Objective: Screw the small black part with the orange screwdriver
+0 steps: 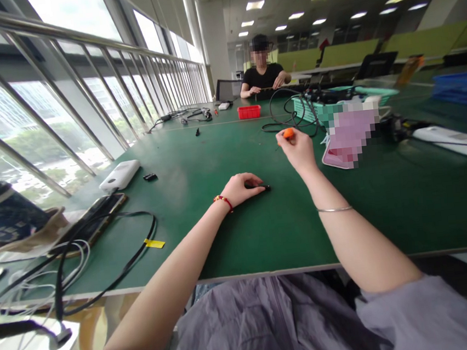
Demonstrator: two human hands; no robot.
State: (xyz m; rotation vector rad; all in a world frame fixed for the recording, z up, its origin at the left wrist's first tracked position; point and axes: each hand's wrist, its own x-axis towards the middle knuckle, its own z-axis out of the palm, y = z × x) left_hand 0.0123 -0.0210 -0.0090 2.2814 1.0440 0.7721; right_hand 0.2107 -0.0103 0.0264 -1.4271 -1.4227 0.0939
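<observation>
While hands (241, 188) (297, 148) hold part (261, 187) and screwdriver (288, 133), cables (282, 130) crowd the basket (305, 108).

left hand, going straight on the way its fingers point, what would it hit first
Likely the right forearm, crossing just beyond the small black part it rests on; height is unclear, so it might pass under.

The left hand (241, 188) rests on the green table (264, 238) and pinches a small black part (263, 187). The right hand (297, 149) is lifted and grips an orange screwdriver (288, 133). A white box (119, 175) sits by the left edge. A red tray (249, 112) sits near the far edge.
</observation>
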